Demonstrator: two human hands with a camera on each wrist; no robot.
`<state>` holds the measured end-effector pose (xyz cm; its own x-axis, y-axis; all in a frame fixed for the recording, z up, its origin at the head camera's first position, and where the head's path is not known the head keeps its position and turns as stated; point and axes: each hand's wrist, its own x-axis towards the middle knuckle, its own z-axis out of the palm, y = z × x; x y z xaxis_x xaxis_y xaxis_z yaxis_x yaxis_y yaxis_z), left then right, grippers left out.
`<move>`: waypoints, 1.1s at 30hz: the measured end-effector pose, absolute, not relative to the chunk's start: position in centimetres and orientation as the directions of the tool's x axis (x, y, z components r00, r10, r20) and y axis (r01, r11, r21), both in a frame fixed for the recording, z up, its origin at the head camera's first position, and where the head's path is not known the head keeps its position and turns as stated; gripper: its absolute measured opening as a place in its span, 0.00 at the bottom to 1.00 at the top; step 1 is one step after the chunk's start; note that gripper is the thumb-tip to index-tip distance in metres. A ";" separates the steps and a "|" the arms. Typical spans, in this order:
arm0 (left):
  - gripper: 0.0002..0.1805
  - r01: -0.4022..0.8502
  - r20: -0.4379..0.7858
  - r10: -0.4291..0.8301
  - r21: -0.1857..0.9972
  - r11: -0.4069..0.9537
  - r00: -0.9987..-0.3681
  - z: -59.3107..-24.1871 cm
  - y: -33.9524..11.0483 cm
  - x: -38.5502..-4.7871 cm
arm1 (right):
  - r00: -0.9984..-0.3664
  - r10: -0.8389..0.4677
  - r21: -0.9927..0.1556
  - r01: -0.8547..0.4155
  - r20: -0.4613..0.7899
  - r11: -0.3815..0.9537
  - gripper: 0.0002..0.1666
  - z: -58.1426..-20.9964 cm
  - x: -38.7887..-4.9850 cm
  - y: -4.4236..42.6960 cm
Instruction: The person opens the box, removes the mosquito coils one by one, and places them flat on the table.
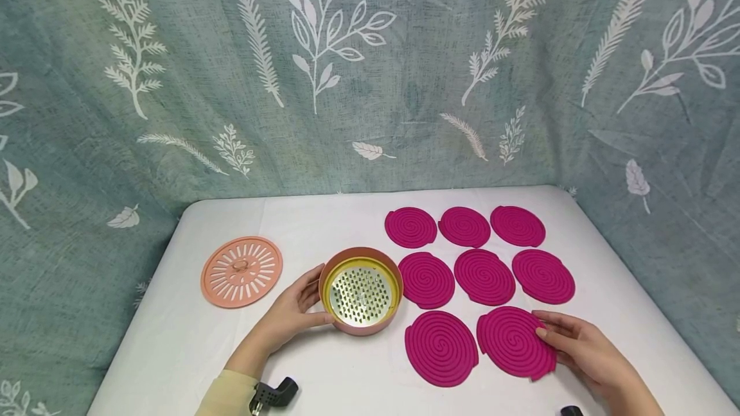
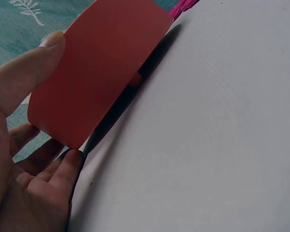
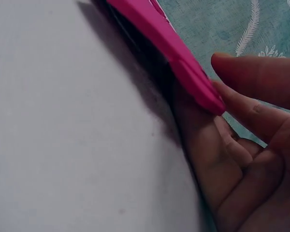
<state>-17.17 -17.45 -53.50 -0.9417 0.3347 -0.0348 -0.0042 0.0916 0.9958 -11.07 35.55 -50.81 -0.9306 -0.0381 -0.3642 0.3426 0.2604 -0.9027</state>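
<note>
My left hand (image 1: 297, 307) grips the near left side of a round coral bowl (image 1: 361, 329), thumb on one side and fingers round the other. A grater plate (image 1: 361, 296) with a yellow rim sits in its top. In the left wrist view the coral wall (image 2: 99, 72) fills much of the picture, with a dark shadow under its lower edge. My right hand (image 1: 584, 345) holds the right edge of a magenta spiral coaster (image 1: 514, 342), thumb above and fingers beneath. The right wrist view shows this coaster's edge (image 3: 183, 72) raised over the white table; its far side is hidden.
Several more magenta spiral coasters (image 1: 484, 277) lie in rows on the white table (image 1: 347, 377), right of the bowl. A coral slotted round lid (image 1: 241, 271) with a small ring handle lies at the left. A patterned green cloth (image 1: 416, 69) hangs behind.
</note>
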 end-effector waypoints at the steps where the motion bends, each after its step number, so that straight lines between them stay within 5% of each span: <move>1: 0.56 -0.005 -0.035 0.335 0.996 0.089 -0.942 -53.5 -17.4 -17.2 | -0.931 -0.029 -0.898 0.343 -0.364 0.275 0.39 -50.8 -11.1 35.5; 33: 0.56 -0.003 -0.030 0.336 0.997 0.080 -0.941 -53.7 -17.4 -17.4 | -0.953 -0.070 -0.921 0.263 -0.294 0.287 0.39 -49.9 -10.9 37.0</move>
